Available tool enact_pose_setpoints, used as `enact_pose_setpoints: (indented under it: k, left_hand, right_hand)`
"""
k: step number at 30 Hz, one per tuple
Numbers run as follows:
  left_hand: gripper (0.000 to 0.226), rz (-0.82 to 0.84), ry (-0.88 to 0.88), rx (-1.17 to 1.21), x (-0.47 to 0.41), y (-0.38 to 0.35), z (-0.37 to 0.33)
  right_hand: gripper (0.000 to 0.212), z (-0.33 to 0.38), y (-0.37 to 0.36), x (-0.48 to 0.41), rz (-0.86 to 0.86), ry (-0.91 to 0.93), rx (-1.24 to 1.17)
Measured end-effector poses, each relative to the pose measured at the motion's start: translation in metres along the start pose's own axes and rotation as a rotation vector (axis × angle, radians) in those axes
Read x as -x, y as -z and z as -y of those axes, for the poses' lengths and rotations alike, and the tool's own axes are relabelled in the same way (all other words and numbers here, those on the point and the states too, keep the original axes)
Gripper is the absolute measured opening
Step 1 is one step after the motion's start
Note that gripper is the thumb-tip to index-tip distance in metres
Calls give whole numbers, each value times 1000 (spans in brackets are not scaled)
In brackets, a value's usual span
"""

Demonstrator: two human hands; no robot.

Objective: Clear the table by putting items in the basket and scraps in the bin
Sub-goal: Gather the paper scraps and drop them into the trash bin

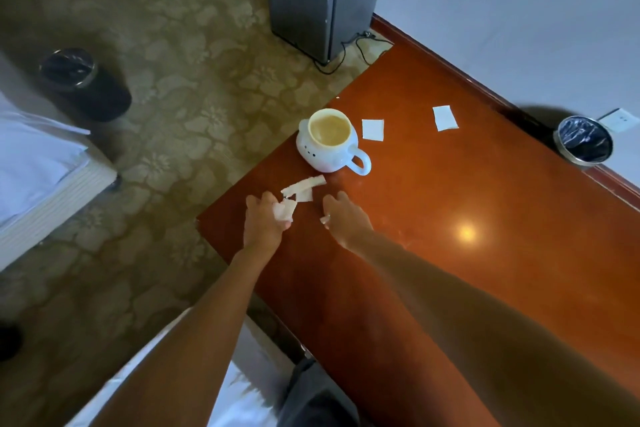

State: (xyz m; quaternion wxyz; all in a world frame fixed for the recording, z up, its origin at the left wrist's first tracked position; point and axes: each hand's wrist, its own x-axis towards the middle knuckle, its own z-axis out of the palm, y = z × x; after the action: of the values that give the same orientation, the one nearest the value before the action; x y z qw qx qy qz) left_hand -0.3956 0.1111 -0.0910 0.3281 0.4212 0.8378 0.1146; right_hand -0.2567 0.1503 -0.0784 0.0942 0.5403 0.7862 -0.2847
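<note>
My left hand [265, 220] holds crumpled white paper scraps [284, 211] near the left end of the reddish wooden table [450, 236]. Just beyond its fingers lie two more torn white strips [304, 186] on the table. My right hand [341, 218] hovers beside them with fingers curled and pinches a small white scrap [325, 218]. A white mug [329, 140] with a pale liquid stands behind the strips. Two flat white paper squares, one [373, 130] by the mug and one [445, 118] further right, lie on the table.
A small bin with a dark liner [584, 144] stands at the table's far right edge by the wall. A second dark bin [74, 74] stands on the patterned carpet at left. A grey cabinet [311, 0] stands beyond the table. A bed corner [41, 163] is at left.
</note>
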Motion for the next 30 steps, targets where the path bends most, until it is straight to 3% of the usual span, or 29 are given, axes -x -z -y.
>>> enact_pose_setpoints:
  k: [3, 11, 17, 20, 23, 30]
  left_hand:
    - [37, -14, -38, -37, -5, 0, 3]
    - [24, -26, -87, 32, -18, 10, 6]
    - [59, 73, -111, -20, -13, 23, 15]
    - [69, 129, -123, -120, -11, 25, 19]
    - [54, 113, -138, -112, -9, 20, 18]
    - [29, 90, -128, -58, -6, 18, 13]
  right_hand:
    - [17, -1, 2, -6, -3, 45, 17]
    - [25, 16, 12, -27, -90, 203, 69]
    - [76, 25, 12, -42, 54, 162, 78]
    - [52, 25, 16, -47, 80, 156, 108]
    - [27, 23, 16, -46, 86, 130, 116]
    - [14, 4, 16, -37, 19, 1, -68]
